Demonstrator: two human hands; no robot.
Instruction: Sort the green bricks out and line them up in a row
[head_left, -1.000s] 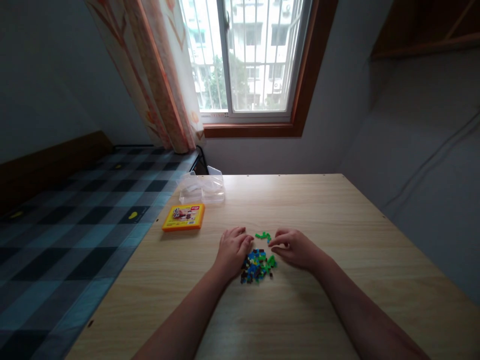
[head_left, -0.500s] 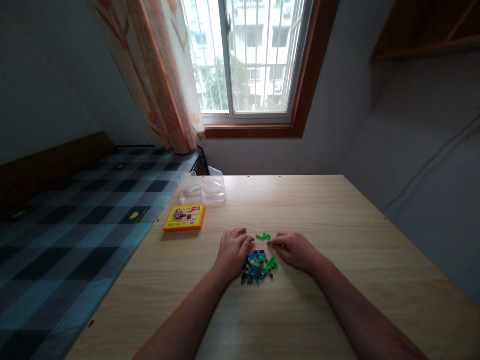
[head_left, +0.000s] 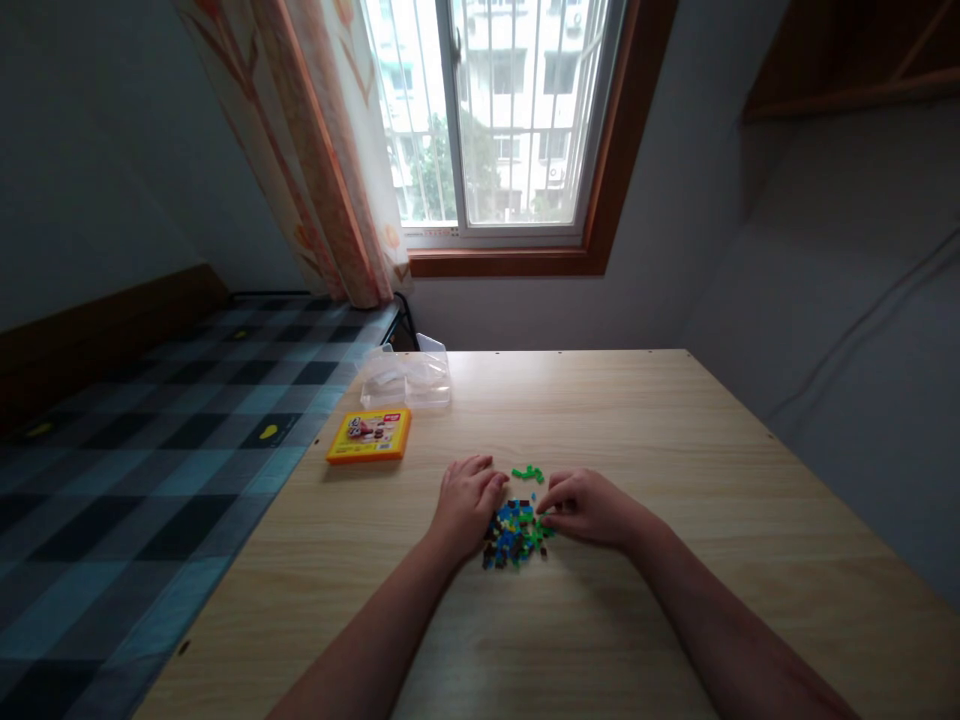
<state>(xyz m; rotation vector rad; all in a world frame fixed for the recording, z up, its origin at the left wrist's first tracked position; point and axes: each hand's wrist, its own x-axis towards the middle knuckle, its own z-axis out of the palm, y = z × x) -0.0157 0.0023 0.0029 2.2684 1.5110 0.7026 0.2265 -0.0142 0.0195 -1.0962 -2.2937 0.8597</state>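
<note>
A small heap of building bricks (head_left: 512, 535), blue, green, dark brown and some yellow, lies on the table. My left hand (head_left: 469, 500) rests open at the left side of this heap, fingers stretched out on the wood. On the heap's right side, my right hand (head_left: 583, 508) has thumb and forefinger closed together at the green bricks (head_left: 538, 541). Whether a brick is between those fingertips is too small to tell. Beyond the heap, between my hands, several green bricks (head_left: 528, 473) form a short row. One blue brick (head_left: 533, 496) lies just off the heap's far edge.
A yellow-orange flat box (head_left: 369, 436) with a printed picture lies at the table's left side. Behind it stand clear plastic containers (head_left: 406, 380). The wooden table (head_left: 637, 420) adjoins a bed with a checked cover (head_left: 187, 450) on the left.
My right hand has moved from beside the green row nearer to me, down to the heap's green bricks. The row has one more green piece at its right end. My left hand stays put.
</note>
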